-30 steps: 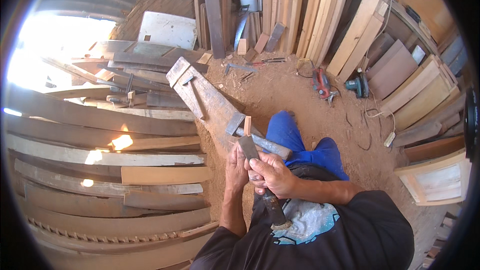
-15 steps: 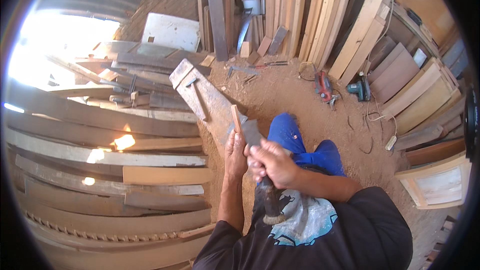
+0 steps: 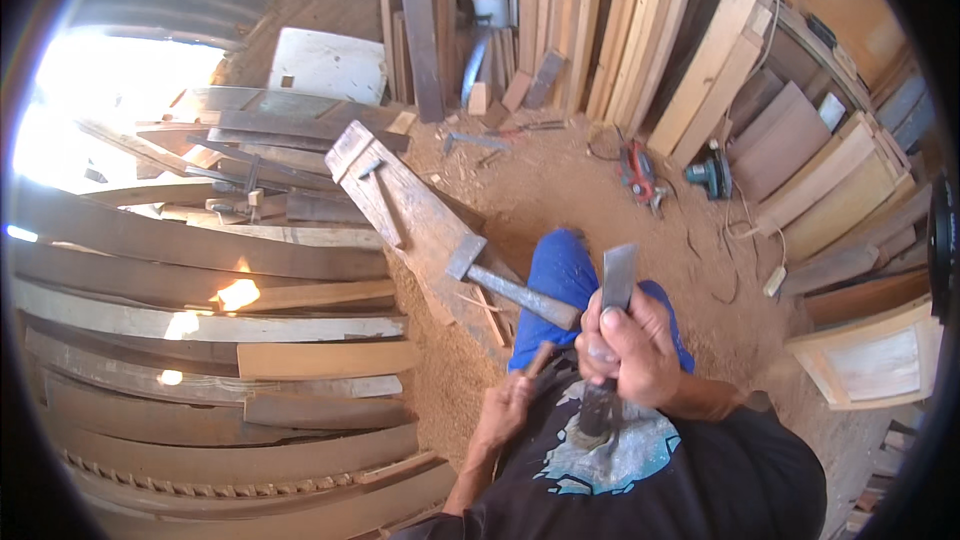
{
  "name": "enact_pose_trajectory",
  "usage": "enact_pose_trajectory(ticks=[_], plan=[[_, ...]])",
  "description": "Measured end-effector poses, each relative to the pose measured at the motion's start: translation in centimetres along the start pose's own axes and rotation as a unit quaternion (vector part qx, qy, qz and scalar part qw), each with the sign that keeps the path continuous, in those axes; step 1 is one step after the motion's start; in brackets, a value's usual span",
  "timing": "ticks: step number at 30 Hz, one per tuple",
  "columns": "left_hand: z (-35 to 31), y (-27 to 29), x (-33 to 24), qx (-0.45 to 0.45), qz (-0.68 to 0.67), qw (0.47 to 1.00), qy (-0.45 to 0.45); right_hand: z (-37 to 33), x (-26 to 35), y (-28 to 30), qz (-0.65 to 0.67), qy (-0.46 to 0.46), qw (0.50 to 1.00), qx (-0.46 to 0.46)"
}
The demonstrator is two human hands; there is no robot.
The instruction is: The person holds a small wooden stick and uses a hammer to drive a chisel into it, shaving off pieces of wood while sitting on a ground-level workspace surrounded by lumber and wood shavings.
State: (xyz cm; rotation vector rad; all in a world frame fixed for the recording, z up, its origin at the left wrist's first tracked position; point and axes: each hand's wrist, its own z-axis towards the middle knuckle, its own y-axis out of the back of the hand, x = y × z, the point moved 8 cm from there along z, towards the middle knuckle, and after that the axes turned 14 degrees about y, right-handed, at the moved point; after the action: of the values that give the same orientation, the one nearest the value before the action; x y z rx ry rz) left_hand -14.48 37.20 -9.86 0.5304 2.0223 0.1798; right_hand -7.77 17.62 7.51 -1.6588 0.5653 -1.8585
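Note:
Gripped in my right hand (image 3: 635, 348) is a wide chisel (image 3: 619, 277), its flat metal blade sticking up past my fingers and its dark handle hanging below, in front of my shirt. My left hand (image 3: 505, 408) is closed around a small strip of wood (image 3: 540, 358), held low by my thigh. Between my left hand and the far planks, a hammer (image 3: 520, 293) lies with its metal head on a worn wooden board (image 3: 425, 202) and its handle against my leg. Thin wood slivers (image 3: 487, 312) lie beside it on the board.
Farther up the board rests a small tool (image 3: 382, 202) with a tapered wooden part. Stacked planks (image 3: 180, 270) fill the left. Tall timber (image 3: 590, 20) leans at the back. A red power tool (image 3: 640, 172) and a green one (image 3: 712, 174) sit on the sawdust floor with cords.
My hands have moved apart: the right, with the chisel, went right and the blade now points up; the left dropped toward me with the wood strip. The hammer has come into plain view.

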Motion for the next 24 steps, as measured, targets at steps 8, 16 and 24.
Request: enact_pose_trajectory(ticks=[8, 16, 24], plan=[[8.9, 3.1, -9.6, -0.002, -0.360, 0.932, -0.034, 2.5, -10.5, 1.6, 0.111, -0.175, 0.977, -0.044], [7.9, 3.8, -11.7, -0.002, -0.218, 0.967, -0.128, -0.4, -10.5, -1.7, 0.088, -0.214, 0.973, 0.023], [2.7, 2.4, -10.7, -0.103, 0.018, 0.972, -0.210, -1.4, -9.1, 0.2, 0.093, -0.176, 0.980, -0.027]])
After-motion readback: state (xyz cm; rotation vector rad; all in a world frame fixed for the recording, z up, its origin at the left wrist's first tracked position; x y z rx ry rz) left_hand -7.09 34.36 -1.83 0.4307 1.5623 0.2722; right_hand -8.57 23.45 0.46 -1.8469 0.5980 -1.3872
